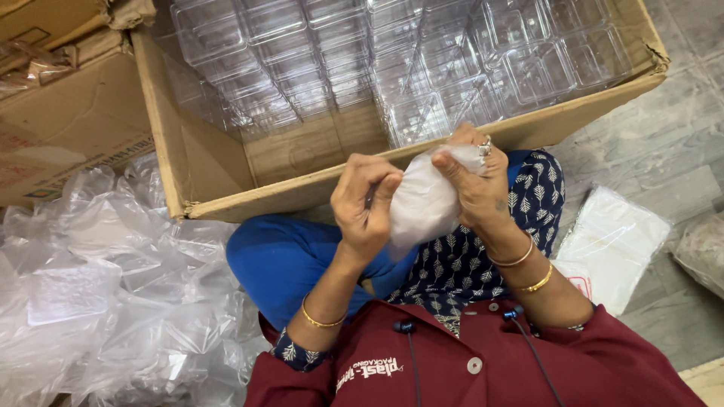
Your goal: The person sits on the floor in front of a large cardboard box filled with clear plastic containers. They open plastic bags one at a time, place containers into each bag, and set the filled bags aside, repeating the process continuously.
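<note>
Both my hands hold a small white plastic pouch (pixel 424 202) up in front of me, over my lap. My left hand (pixel 365 205) pinches its left edge with curled fingers. My right hand (pixel 478 179), with a ring on one finger, grips its top right corner. Just beyond the hands stands a large open cardboard box (pixel 219 158) filled with stacked clear plastic containers (pixel 392 60); part of the box's floor on the left is bare.
A heap of crumpled clear plastic bags (pixel 113 286) lies to my left. A flat packet of white sheets in a clear bag (pixel 611 245) lies on the grey tiled floor (pixel 679 136) to my right. Another cardboard box (pixel 68 113) is at far left.
</note>
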A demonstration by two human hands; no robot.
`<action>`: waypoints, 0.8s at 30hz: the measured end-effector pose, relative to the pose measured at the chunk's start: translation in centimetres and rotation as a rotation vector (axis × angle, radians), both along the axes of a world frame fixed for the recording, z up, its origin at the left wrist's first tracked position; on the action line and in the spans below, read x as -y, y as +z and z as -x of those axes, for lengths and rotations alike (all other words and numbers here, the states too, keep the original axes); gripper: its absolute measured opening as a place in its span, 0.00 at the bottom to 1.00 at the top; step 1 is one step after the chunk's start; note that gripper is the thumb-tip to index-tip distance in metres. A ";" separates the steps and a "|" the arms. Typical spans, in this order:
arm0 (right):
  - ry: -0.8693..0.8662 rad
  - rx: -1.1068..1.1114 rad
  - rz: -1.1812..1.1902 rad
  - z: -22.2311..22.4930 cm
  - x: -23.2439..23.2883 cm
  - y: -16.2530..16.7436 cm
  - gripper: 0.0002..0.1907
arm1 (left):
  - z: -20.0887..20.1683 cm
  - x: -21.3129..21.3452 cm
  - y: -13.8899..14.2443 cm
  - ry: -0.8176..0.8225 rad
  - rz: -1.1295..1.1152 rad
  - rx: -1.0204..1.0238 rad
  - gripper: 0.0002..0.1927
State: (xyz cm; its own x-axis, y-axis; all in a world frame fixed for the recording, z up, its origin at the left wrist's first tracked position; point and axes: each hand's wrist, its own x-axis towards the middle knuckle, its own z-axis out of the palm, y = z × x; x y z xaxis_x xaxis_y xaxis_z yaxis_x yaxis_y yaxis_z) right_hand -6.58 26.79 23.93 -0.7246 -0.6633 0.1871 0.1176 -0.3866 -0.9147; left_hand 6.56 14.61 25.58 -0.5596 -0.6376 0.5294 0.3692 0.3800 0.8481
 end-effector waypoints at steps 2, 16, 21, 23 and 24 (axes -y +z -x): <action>0.014 0.032 0.009 0.1 0.0 0.2 0.09 | -0.1 -0.1 -0.5 0.038 0.029 -0.040 0.07; 0.028 -0.027 0.004 0.0 -0.8 -1.1 0.08 | -0.1 0.5 1.7 -0.039 0.188 0.067 0.08; 0.056 -0.168 0.091 -0.1 -0.5 -0.2 0.13 | 0.0 0.0 1.7 0.042 0.205 0.077 0.07; 0.120 -0.128 0.095 -0.1 -0.4 0.4 0.14 | 0.1 0.1 1.6 0.069 0.244 0.093 0.07; 0.125 -0.074 0.081 -0.2 -0.4 0.6 0.14 | 0.1 0.1 1.5 0.068 0.241 0.091 0.07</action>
State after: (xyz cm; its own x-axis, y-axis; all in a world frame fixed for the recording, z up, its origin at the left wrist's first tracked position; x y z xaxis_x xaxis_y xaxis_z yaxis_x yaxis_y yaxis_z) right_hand -6.39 27.15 24.48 -0.6197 -0.7278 0.2936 0.1031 -0.4464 -0.8889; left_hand 6.48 14.47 27.12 -0.5719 -0.5373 0.6198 0.2623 0.5962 0.7588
